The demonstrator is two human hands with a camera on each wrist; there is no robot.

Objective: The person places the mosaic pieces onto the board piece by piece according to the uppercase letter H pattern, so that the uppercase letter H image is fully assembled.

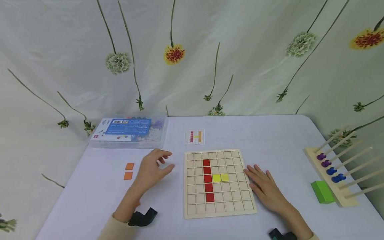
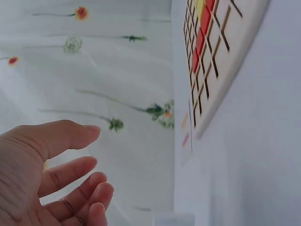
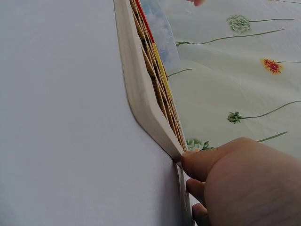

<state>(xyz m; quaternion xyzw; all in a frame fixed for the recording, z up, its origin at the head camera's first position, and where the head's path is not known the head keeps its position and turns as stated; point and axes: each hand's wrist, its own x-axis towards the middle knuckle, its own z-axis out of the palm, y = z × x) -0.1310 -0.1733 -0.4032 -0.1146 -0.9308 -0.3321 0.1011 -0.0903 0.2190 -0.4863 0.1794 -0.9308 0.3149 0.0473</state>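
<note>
A wooden grid board lies on the table, with a column of several red square tiles. Two yellow tiles run rightward from the middle of that column. Left of the board hovers my left hand, thumb and fingers apart with nothing between them; the left wrist view shows the same bare fingers. Against the board's right edge rests my right hand, its fingers fairly straight. In the right wrist view, the right thumb touches the board's side. Two orange tiles lie beside my left forearm, which partly hides another orange piece.
Behind the board lies a small pattern card with red, yellow and orange squares. A clear plastic box with a blue label stands at the back left. On the right are a wooden peg rack with beads and a green block.
</note>
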